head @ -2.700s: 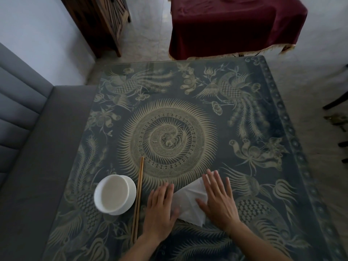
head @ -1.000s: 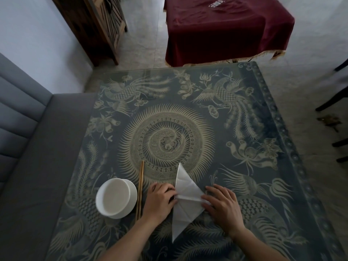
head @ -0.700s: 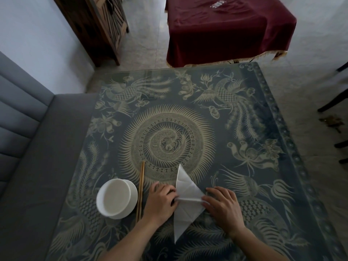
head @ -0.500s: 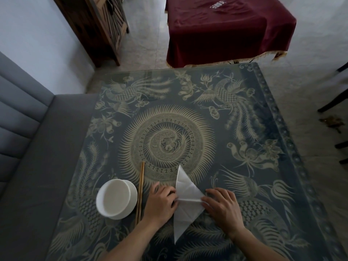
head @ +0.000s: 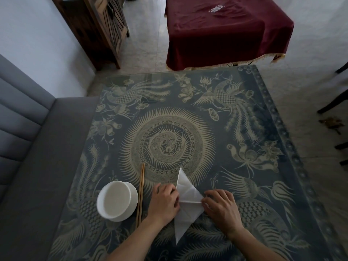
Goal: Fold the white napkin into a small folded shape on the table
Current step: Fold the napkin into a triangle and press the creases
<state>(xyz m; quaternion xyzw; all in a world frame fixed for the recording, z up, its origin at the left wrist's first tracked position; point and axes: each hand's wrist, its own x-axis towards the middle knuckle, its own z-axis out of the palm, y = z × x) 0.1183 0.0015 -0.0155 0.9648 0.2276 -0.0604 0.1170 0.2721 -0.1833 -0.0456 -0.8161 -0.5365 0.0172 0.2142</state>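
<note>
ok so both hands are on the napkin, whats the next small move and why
Probably press along the horizontal crease to flatten it. The left hand and right hand pinch the white napkin at either end of that fold, and its upper point looks raised off the table.

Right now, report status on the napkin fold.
Left hand and right hand pinch the white napkin at its middle crease. Napkin kite-shaped, flat. Chopsticks, bowl stand clear.

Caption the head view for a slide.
Both hands, left hand and right hand, press a crease across the white napkin beside chopsticks and white bowl.
</note>
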